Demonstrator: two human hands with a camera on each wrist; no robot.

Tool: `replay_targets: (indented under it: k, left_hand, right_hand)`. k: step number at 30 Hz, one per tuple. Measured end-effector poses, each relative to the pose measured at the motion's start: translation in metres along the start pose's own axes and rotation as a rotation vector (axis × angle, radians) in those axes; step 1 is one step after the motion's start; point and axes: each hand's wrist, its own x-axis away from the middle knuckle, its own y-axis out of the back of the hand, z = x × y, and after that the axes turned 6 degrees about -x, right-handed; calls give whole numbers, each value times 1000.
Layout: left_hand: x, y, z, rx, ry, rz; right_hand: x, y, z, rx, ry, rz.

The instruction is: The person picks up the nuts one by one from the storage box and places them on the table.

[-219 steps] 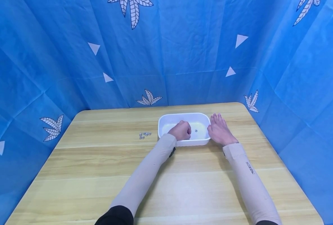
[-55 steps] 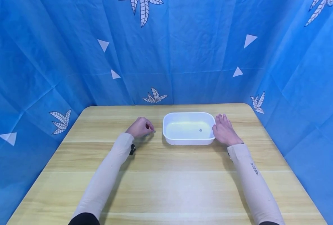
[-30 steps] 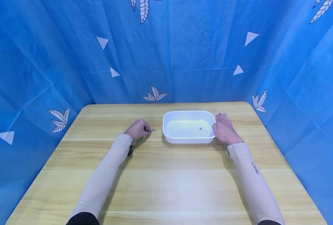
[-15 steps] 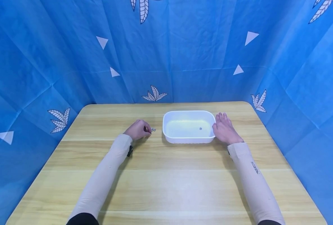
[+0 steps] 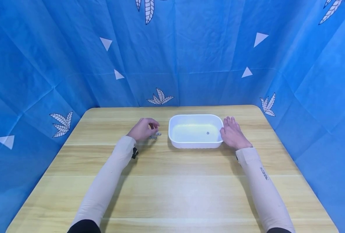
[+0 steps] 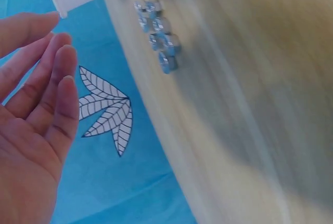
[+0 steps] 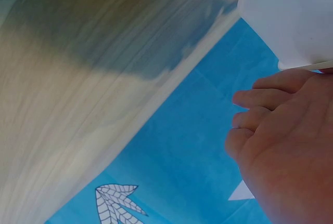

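Several small shiny metal nuts (image 6: 161,39) lie in a cluster on the wooden table; in the head view the nuts (image 5: 154,137) sit just below my left hand (image 5: 143,129). That hand hovers over them, its fingers loosely bent, and in the left wrist view I see nothing between thumb and fingers. A white plastic box (image 5: 196,145) stands right of the nuts, with one nut (image 5: 208,133) on its floor. My right hand (image 5: 233,134) holds the box's right rim, thumb over the edge, other fingers along the outside; the thumb is mostly hidden in the right wrist view.
The wooden table (image 5: 172,187) stretches toward me in front of the box. A blue curtain (image 5: 172,64) with leaf and triangle prints hangs behind and at both sides of it.
My left hand went from inside the box to the nuts on the left, fingered them at table level, then rose slightly and loosened, uncovering them. My right hand stays at the box rim.
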Motion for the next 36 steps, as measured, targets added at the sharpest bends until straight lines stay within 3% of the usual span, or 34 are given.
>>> replay_targets:
  k: [10, 17, 26, 36]
  left_hand:
    - [-9, 3, -19, -7, -27, 0]
    - [-19, -1, -44, 0, -106, 13]
    - [-31, -20, -71, -17, -120, 84]
    - [-42, -54, -90, -63, -125, 162]
  right_hand:
    - [1, -1, 0, 11, 4, -4]
    - [0, -1, -1, 8, 2, -6]
    - [2, 0, -1, 18, -1, -8]
    - [4, 1, 1, 7, -8, -7]
